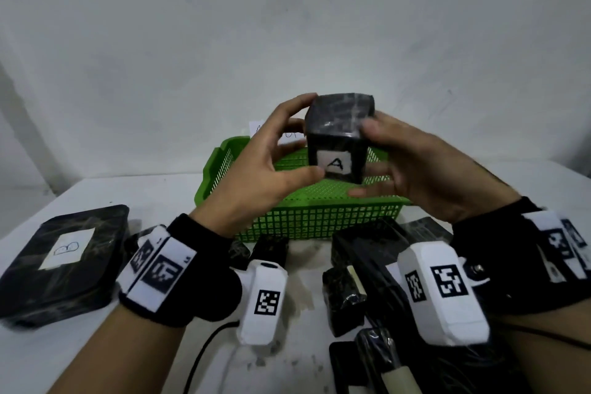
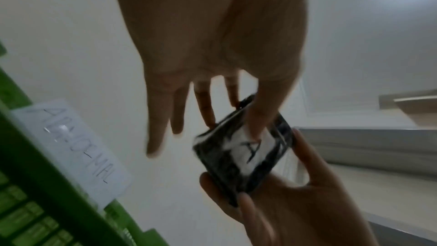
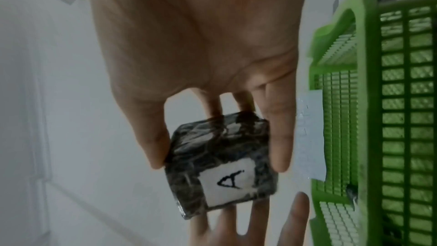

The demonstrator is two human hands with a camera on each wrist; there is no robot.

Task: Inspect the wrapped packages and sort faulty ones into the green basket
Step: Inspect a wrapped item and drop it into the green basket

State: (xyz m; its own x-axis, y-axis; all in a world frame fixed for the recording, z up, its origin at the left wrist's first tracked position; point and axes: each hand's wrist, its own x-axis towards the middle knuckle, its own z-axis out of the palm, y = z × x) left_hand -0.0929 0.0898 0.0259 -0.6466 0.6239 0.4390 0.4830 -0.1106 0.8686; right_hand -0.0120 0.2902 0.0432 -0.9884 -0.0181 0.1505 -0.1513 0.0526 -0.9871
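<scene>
Nearest me, low on the table [image 1: 160, 198], lie the packages I have not picked up: a clump of small dark wrapped ones [image 1: 343, 301] between my wrists, and off to my left a flat wrapped one marked B [image 1: 64, 261].

Above them my two hands meet in the air around the cube-shaped package marked A [image 1: 339, 137]. My left hand [image 1: 256, 176] grips it from the left: the thumb presses near the label on the face toward me, and the fingers curve over its top far edge. My right hand [image 1: 412, 166] closes on it from the right, thumb on the near upper edge and fingers curled round the far and lower side. Both sit about equally close to it. It has no real long axis, being much the same on every side; the labelled face is turned toward me and tipped a little.

What the coming move turns on lies just beyond: the green basket [image 1: 220, 160] stands directly below and behind the cube, its open mouth up, a paper tag [image 2: 78, 147] on its far rim. I see no tear in the wrap from here, so I judge the checking is still under way.
</scene>
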